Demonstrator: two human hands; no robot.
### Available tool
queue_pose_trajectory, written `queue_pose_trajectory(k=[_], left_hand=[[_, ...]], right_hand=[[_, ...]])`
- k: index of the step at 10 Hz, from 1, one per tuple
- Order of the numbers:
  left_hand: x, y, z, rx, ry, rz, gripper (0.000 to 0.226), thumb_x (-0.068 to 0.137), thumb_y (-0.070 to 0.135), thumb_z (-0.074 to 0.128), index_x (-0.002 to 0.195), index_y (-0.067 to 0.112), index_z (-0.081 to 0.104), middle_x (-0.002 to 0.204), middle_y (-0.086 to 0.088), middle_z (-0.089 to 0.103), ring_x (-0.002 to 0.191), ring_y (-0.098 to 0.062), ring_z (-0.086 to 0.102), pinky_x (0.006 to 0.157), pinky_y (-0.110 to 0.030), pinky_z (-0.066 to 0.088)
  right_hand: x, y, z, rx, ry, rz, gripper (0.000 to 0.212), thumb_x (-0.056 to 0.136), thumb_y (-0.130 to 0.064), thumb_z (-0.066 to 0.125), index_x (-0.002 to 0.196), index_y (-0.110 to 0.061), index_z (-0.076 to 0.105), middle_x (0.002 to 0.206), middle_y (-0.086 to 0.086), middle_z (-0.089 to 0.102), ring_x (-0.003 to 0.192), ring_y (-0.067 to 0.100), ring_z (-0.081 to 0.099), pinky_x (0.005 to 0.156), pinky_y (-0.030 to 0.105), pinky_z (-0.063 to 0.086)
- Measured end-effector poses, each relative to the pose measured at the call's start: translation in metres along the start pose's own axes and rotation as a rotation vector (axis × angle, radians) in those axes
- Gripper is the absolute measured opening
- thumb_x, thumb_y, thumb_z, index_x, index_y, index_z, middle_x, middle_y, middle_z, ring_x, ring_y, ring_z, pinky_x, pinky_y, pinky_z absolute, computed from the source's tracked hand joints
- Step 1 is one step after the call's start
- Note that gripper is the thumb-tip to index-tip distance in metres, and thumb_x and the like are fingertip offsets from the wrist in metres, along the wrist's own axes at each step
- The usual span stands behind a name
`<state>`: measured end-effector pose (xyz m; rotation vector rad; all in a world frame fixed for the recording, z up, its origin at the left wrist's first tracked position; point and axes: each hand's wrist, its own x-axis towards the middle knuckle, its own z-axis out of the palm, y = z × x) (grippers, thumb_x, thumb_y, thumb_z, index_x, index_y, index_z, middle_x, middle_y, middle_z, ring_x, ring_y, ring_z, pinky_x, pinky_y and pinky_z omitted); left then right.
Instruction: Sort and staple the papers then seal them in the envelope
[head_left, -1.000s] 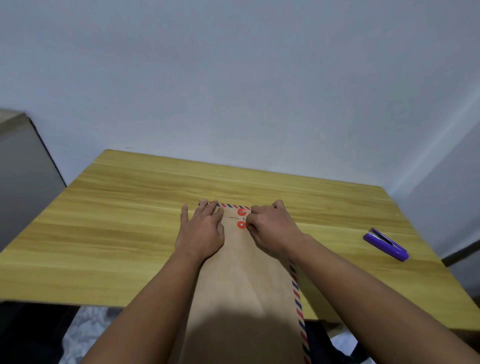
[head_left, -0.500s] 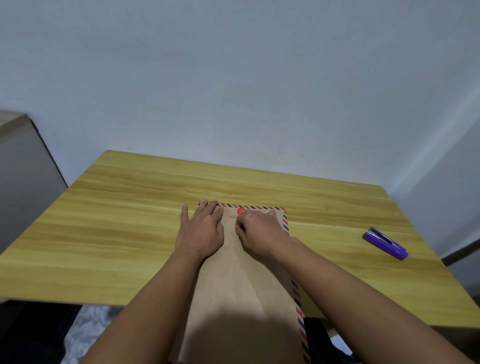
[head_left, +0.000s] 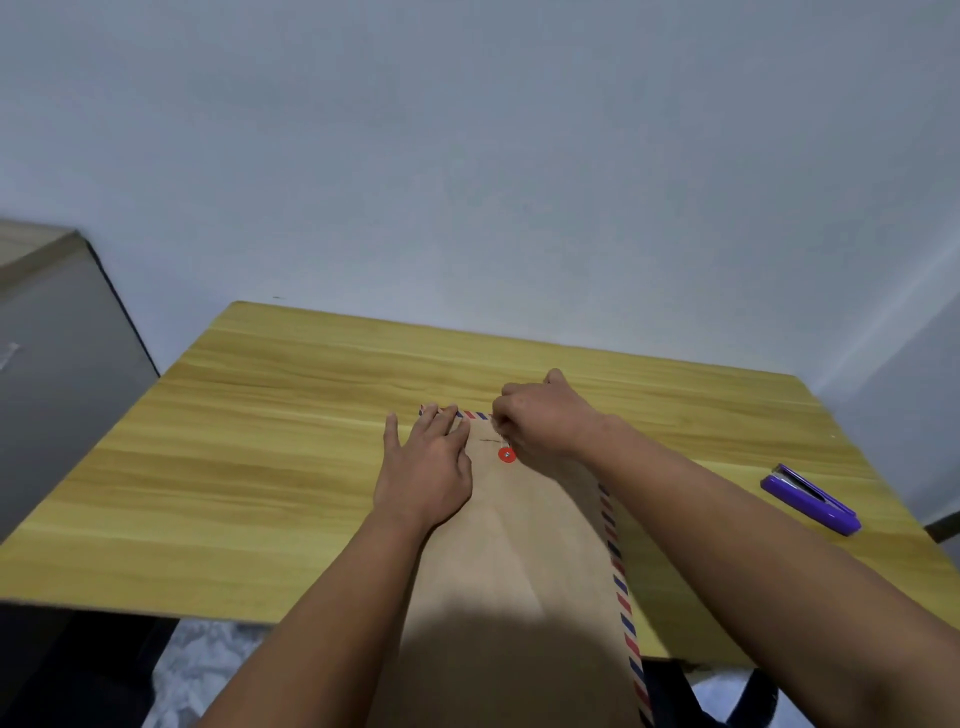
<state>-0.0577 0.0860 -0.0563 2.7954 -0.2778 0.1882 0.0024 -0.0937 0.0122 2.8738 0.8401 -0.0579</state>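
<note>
While the brown envelope (head_left: 519, 561) is lying lengthwise on the wooden table (head_left: 270, 467), overhanging its near edge, the left hand (head_left: 426, 467) is pressing flat beside the red button (head_left: 506, 454). The right hand (head_left: 545, 415) is curling at the far striped edge, pinching something too small to tell. A purple stapler (head_left: 810, 500) is sitting well apart to the right.

The table (head_left: 291, 467) fills the middle band of the frame, its far edge against the wall (head_left: 467, 156); the envelope (head_left: 519, 571) lies on it at lower centre, overhanging the near edge; the left hand (head_left: 423, 473) rests flat on the envelope's upper left part; the right hand (head_left: 545, 415) sits over its top edge, just above the clasp disc (head_left: 506, 454); the stapler (head_left: 810, 499) lies on the table at right, well apart; a cabinet (head_left: 57, 364) stands at the left edge.
</note>
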Motion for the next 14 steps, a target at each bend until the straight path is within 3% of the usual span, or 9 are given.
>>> queue_pose_trajectory(k=[2, 4, 7, 9, 11, 12, 13, 14], left_hand=[[0.0, 0.0, 0.0, -0.002, 0.008, 0.004, 0.049, 0.099, 0.028, 0.035, 0.146, 0.026, 0.046, 0.164, 0.005, 0.03, 0.155, -0.016, 0.015, 0.122, -0.062, 0.004], [-0.001, 0.0, 0.0, -0.018, 0.013, -0.005, 0.051, 0.097, 0.033, 0.032, 0.146, 0.028, 0.047, 0.164, 0.006, 0.031, 0.155, -0.015, 0.016, 0.123, -0.061, 0.002], [-0.002, 0.002, 0.0, 0.057, -0.036, 0.033, 0.056, 0.1, 0.049, 0.025, 0.154, 0.038, 0.033, 0.169, 0.006, 0.016, 0.157, -0.019, 0.003, 0.123, -0.06, -0.003], [-0.001, 0.001, 0.0, 0.043, -0.049, 0.038, 0.06, 0.098, 0.052, 0.022, 0.156, 0.038, 0.031, 0.169, 0.005, 0.015, 0.157, -0.019, 0.002, 0.122, -0.06, -0.005], [-0.002, 0.003, -0.001, 0.069, -0.065, 0.025, 0.059, 0.099, 0.052, 0.021, 0.157, 0.039, 0.026, 0.17, 0.008, 0.011, 0.157, -0.016, -0.001, 0.123, -0.058, -0.006], [-0.001, 0.004, 0.0, 0.07, -0.067, 0.01, 0.059, 0.1, 0.052, 0.02, 0.158, 0.039, 0.024, 0.17, 0.009, 0.009, 0.157, -0.015, -0.002, 0.123, -0.057, -0.007], [-0.001, 0.002, 0.002, 0.083, -0.07, 0.007, 0.06, 0.1, 0.052, 0.019, 0.159, 0.039, 0.021, 0.17, 0.009, 0.007, 0.157, -0.015, -0.003, 0.123, -0.056, -0.007], [0.0, 0.003, 0.002, 0.092, -0.081, -0.002, 0.06, 0.101, 0.052, 0.017, 0.16, 0.038, 0.017, 0.17, 0.008, 0.004, 0.157, -0.015, -0.005, 0.123, -0.056, -0.008]], right_hand=[[0.008, 0.006, 0.005, 0.177, -0.009, 0.078, 0.021, 0.102, -0.031, 0.053, 0.095, -0.023, 0.071, 0.099, -0.009, 0.068, 0.098, 0.02, 0.063, 0.082, 0.04, 0.029], [0.023, 0.0, 0.002, 0.249, -0.049, 0.219, 0.018, 0.097, -0.027, 0.057, 0.087, -0.022, 0.072, 0.091, -0.009, 0.071, 0.094, 0.02, 0.061, 0.089, 0.045, 0.04], [0.027, -0.001, 0.004, 0.409, -0.101, 0.462, 0.016, 0.089, -0.018, 0.059, 0.089, -0.015, 0.074, 0.094, 0.0, 0.073, 0.098, 0.027, 0.064, 0.085, 0.043, 0.038], [0.011, 0.003, 0.018, 0.636, 0.016, 0.638, 0.019, 0.089, -0.035, 0.069, 0.087, -0.016, 0.073, 0.095, -0.004, 0.077, 0.1, 0.023, 0.065, 0.099, 0.046, 0.04], [-0.01, 0.011, 0.029, 0.518, 0.113, 0.732, 0.033, 0.084, -0.059, 0.068, 0.08, -0.027, 0.061, 0.097, -0.01, 0.07, 0.102, 0.02, 0.061, 0.095, 0.045, 0.04], [-0.03, 0.024, 0.034, 0.589, 0.154, 0.755, 0.032, 0.086, -0.056, 0.071, 0.084, -0.026, 0.062, 0.09, -0.012, 0.068, 0.093, 0.016, 0.062, 0.087, 0.039, 0.042], [-0.048, 0.044, 0.042, 0.831, 0.22, 0.792, 0.027, 0.08, -0.042, 0.084, 0.087, -0.023, 0.065, 0.09, -0.008, 0.07, 0.086, 0.016, 0.066, 0.072, 0.031, 0.049], [-0.062, 0.061, 0.05, 1.072, 0.262, 0.823, 0.025, 0.078, -0.029, 0.09, 0.083, -0.012, 0.073, 0.085, 0.003, 0.077, 0.08, 0.021, 0.07, 0.077, 0.036, 0.056]])
